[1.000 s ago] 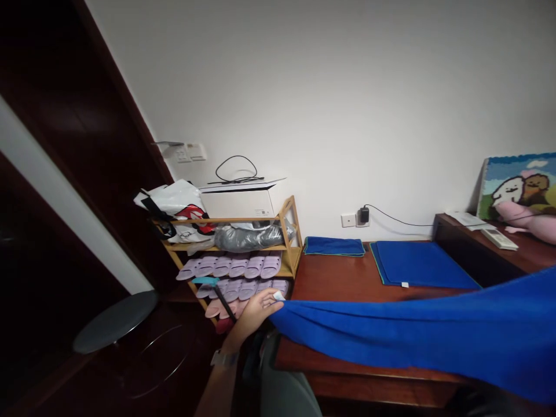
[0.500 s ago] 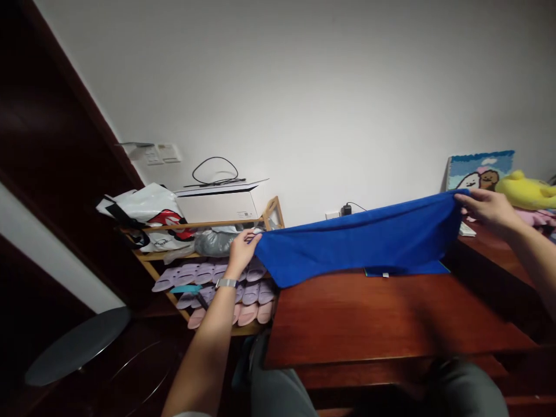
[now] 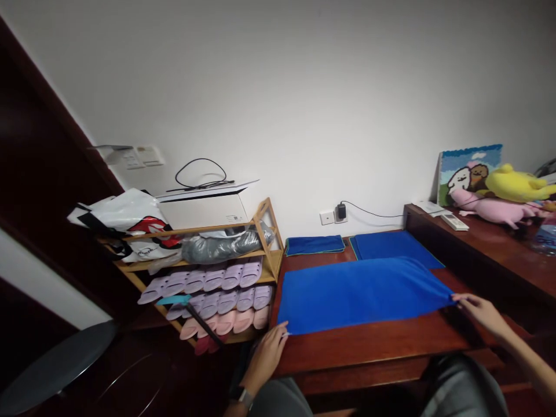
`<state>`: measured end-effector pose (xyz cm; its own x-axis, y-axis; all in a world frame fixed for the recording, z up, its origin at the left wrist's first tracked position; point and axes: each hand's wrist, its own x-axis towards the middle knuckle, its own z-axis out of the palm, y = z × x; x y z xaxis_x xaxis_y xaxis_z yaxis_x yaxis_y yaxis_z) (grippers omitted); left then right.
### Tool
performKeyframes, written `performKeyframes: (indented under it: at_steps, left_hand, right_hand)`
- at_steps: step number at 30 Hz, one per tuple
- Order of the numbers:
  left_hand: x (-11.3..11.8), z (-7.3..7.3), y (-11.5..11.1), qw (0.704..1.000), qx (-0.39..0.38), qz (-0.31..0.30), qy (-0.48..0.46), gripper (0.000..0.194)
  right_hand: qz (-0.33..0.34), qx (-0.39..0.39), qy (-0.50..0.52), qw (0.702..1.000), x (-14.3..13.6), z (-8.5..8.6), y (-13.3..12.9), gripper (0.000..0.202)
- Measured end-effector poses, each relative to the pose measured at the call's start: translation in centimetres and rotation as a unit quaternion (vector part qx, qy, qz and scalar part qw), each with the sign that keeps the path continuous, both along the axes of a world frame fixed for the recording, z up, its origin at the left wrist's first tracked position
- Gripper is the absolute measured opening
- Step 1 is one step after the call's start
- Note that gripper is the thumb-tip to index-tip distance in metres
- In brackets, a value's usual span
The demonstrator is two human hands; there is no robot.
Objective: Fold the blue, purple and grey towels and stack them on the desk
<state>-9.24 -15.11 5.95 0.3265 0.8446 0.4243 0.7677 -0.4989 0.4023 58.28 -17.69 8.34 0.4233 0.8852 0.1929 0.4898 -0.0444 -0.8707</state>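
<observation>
A bright blue cloth [image 3: 351,295] lies spread over the reddish-brown wooden table [image 3: 347,356], its right end drawn up into a gather. My left hand [image 3: 267,350] pinches its near left corner at the table's left edge. At the near right corner, the fingers of my right hand [image 3: 480,313] are closed on the fabric. Behind it, against the wall, are a small folded dark blue cloth [image 3: 315,244] and a larger flat blue cloth [image 3: 395,246] with green edging.
Left of the table stands a wooden rack [image 3: 271,263] with slippers, bags and a white box [image 3: 204,209]. A raised ledge [image 3: 490,246] at right holds a remote [image 3: 454,222] and plush toys [image 3: 495,209]. A stool [image 3: 56,365] is at lower left.
Both hands have come down toward me, lowering the stretched blue cloth from the air onto the table. The two cloths behind it now show more fully.
</observation>
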Motion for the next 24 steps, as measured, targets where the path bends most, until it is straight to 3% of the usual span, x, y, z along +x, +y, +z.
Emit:
performKeyframes:
  at_steps: [2, 4, 7, 11, 14, 17, 21, 24]
  left_hand:
    - [-0.1, -1.2, -1.0, 0.999, 0.009, -0.008, 0.048, 0.03]
    - [-0.6, -1.3, -1.7, 0.996, 0.031, -0.006, 0.089, 0.032]
    - [-1.7, -1.3, -2.6, 0.986, 0.054, -0.03, 0.155, 0.035]
    - [-2.9, -2.6, -4.2, 0.968, 0.096, -0.082, 0.217, 0.041]
    - [-3.2, -3.2, -5.4, 0.97, 0.106, -0.068, 0.206, 0.035]
    - [-3.1, -2.5, -5.9, 0.982, 0.081, -0.042, 0.164, 0.031]
    - [-2.5, -0.6, -4.2, 0.995, 0.02, -0.028, 0.099, 0.033]
    - [-1.1, 0.4, -0.4, 0.999, 0.006, 0.001, 0.053, 0.039]
  right_hand:
    - [-0.024, -0.028, -0.033, 0.999, 0.5, -3.4, -0.5, 0.031]
    - [-0.033, -0.047, -0.057, 0.997, 1.1, -5.1, -1.3, 0.036]
    - [-0.041, -0.041, -0.067, 0.996, 1.9, -5.8, -2.7, 0.039]
    - [-0.044, -0.038, -0.074, 0.996, 2.3, -6.2, -4.3, 0.035]
    - [-0.039, -0.039, -0.081, 0.995, 2.3, -7.0, -5.1, 0.035]
    - [-0.034, -0.063, -0.102, 0.992, 2.8, -7.7, -5.8, 0.037]
    - [0.011, -0.092, -0.197, 0.976, 3.8, -7.5, -5.6, 0.042]
    - [0.014, -0.074, -0.301, 0.951, 2.7, -6.6, -3.1, 0.049]
